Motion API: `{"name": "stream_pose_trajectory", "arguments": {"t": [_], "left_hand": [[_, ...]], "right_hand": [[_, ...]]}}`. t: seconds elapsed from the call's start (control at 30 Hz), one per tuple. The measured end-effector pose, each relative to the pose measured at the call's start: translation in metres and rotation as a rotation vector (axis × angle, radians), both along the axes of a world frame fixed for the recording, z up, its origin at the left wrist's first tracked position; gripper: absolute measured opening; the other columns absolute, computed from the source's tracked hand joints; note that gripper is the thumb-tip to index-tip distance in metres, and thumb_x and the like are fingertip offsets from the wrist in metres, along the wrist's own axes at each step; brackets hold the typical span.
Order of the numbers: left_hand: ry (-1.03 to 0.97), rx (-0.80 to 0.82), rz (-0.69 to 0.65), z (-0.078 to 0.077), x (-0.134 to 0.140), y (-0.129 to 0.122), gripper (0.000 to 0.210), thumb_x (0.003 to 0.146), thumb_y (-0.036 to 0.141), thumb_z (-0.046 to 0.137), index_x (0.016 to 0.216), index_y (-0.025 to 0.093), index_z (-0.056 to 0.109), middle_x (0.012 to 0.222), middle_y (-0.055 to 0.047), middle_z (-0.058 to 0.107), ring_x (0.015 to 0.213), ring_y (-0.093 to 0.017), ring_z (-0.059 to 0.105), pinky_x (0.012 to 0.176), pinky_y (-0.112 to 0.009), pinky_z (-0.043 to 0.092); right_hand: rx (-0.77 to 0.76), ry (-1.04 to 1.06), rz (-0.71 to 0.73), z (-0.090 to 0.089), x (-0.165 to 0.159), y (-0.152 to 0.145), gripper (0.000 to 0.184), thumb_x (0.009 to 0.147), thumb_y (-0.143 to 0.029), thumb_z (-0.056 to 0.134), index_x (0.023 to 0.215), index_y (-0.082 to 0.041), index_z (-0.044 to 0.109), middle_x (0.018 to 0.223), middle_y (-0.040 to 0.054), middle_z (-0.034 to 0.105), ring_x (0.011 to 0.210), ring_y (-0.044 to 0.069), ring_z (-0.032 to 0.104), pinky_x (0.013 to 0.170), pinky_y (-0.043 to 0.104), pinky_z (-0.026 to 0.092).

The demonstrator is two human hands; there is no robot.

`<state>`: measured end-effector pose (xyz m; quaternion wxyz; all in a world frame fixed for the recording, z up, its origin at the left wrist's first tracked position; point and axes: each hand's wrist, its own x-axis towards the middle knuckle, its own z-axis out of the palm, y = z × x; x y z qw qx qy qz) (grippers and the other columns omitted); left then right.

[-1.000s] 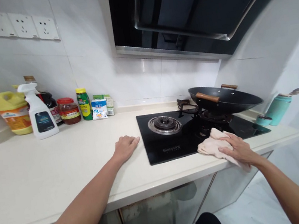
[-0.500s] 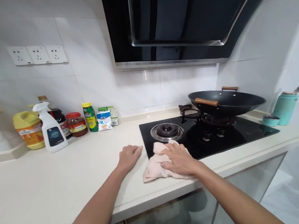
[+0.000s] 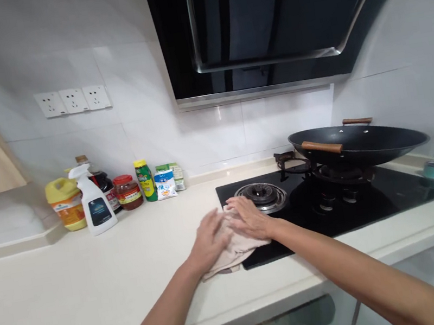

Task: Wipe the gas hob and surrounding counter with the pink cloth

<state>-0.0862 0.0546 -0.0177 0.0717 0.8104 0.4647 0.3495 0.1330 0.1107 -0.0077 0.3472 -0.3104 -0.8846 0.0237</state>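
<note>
A pale pink cloth (image 3: 236,244) lies bunched across the left front edge of the black gas hob (image 3: 309,227), partly on the white counter (image 3: 157,282). On top of it is my right hand (image 3: 251,220), its fingers bent over the cloth and gripping it. My left hand (image 3: 210,243) is at the cloth's left side, a little blurred, with fingers and thumb apart; whether it presses on the cloth is hard to tell. Just behind both hands is the left burner (image 3: 262,195), with no pan on it.
A black wok (image 3: 362,145) with wooden handles sits on the right burner. Behind on the left stand a white spray bottle (image 3: 95,204), a yellow jug (image 3: 66,203), a red-lidded jar (image 3: 128,192) and seasoning packs (image 3: 166,185). A range hood (image 3: 257,29) hangs above.
My left hand has moved from the bare counter to the cloth. My right hand has slid the cloth leftward along the hob's edge. The view has shifted slightly left.
</note>
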Motion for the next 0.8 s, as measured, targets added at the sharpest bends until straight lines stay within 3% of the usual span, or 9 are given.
{"name": "stream_pose_trajectory", "arguments": {"t": [0.07, 0.13, 0.27, 0.37, 0.47, 0.57, 0.63, 0.8], "left_hand": [[0.141, -0.113, -0.051, -0.002, 0.008, -0.005, 0.060, 0.090, 0.066, 0.057, 0.139, 0.033, 0.059, 0.163, -0.007, 0.034, 0.150, -0.033, 0.029, 0.124, -0.052, 0.023], [0.220, -0.214, -0.034, 0.000, 0.014, -0.008, 0.071, 0.084, 0.073, 0.061, 0.144, 0.037, 0.054, 0.167, -0.006, 0.023, 0.153, -0.038, 0.018, 0.123, -0.060, 0.019], [0.319, -0.404, 0.023, 0.020, 0.023, -0.015, 0.081, 0.082, 0.074, 0.062, 0.152, 0.038, 0.043, 0.171, -0.006, 0.004, 0.155, -0.041, -0.004, 0.120, -0.068, 0.013], [0.391, -0.508, 0.015, 0.040, 0.037, -0.021, 0.083, 0.078, 0.074, 0.064, 0.149, 0.035, 0.047, 0.170, -0.008, 0.010, 0.155, -0.041, 0.002, 0.121, -0.063, 0.019], [0.417, -0.504, 0.113, 0.045, 0.061, -0.019, 0.087, 0.075, 0.075, 0.065, 0.147, 0.030, 0.047, 0.166, -0.013, 0.020, 0.154, -0.041, 0.009, 0.118, -0.061, 0.028], [0.392, -0.401, 0.317, 0.031, 0.080, -0.002, 0.097, 0.076, 0.071, 0.064, 0.157, 0.029, 0.031, 0.167, -0.014, 0.017, 0.154, -0.041, 0.006, 0.117, -0.065, 0.025], [0.388, -0.351, 0.410, 0.021, 0.082, 0.019, 0.093, 0.083, 0.069, 0.057, 0.160, 0.031, 0.022, 0.168, -0.012, 0.016, 0.154, -0.040, 0.007, 0.117, -0.065, 0.023], [0.439, -0.306, 0.524, 0.013, 0.059, 0.080, 0.066, 0.097, 0.063, 0.039, 0.157, 0.036, 0.031, 0.167, -0.012, 0.023, 0.153, -0.039, 0.015, 0.114, -0.067, 0.025]], "right_hand": [[0.063, 0.141, -0.057, 0.002, 0.018, 0.006, 0.027, 0.099, -0.039, 0.042, 0.115, -0.022, 0.056, 0.126, 0.0098, 0.059, 0.119, 0.024, 0.051, 0.105, 0.044, 0.038], [0.102, 0.261, -0.134, 0.004, 0.034, 0.012, 0.026, 0.101, -0.034, 0.036, 0.103, -0.022, 0.058, 0.110, 0.0086, 0.063, 0.107, 0.023, 0.055, 0.099, 0.041, 0.041], [0.106, 0.367, -0.225, 0.011, 0.054, 0.021, 0.024, 0.100, -0.033, 0.036, 0.092, -0.023, 0.057, 0.096, 0.0080, 0.062, 0.097, 0.023, 0.055, 0.095, 0.040, 0.041], [0.150, 0.473, -0.226, 0.021, 0.057, 0.022, 0.019, 0.098, -0.030, 0.041, 0.089, -0.023, 0.057, 0.090, 0.0059, 0.062, 0.090, 0.021, 0.056, 0.088, 0.036, 0.043], [0.219, 0.540, -0.178, 0.030, 0.061, 0.022, 0.016, 0.095, -0.026, 0.047, 0.083, -0.023, 0.057, 0.083, 0.0032, 0.061, 0.081, 0.018, 0.056, 0.080, 0.033, 0.042], [0.230, 0.572, -0.187, 0.033, 0.066, 0.024, 0.015, 0.093, -0.022, 0.049, 0.081, -0.023, 0.057, 0.080, 0.0022, 0.061, 0.078, 0.017, 0.056, 0.077, 0.032, 0.042], [0.225, 0.592, -0.208, 0.031, 0.068, 0.028, 0.015, 0.093, -0.021, 0.050, 0.080, -0.022, 0.057, 0.079, 0.0017, 0.061, 0.077, 0.017, 0.055, 0.076, 0.031, 0.041], [0.285, 0.443, -0.124, 0.027, 0.055, 0.021, 0.016, 0.094, -0.019, 0.049, 0.081, -0.020, 0.059, 0.080, 0.0032, 0.061, 0.080, 0.018, 0.053, 0.079, 0.033, 0.039]]}}
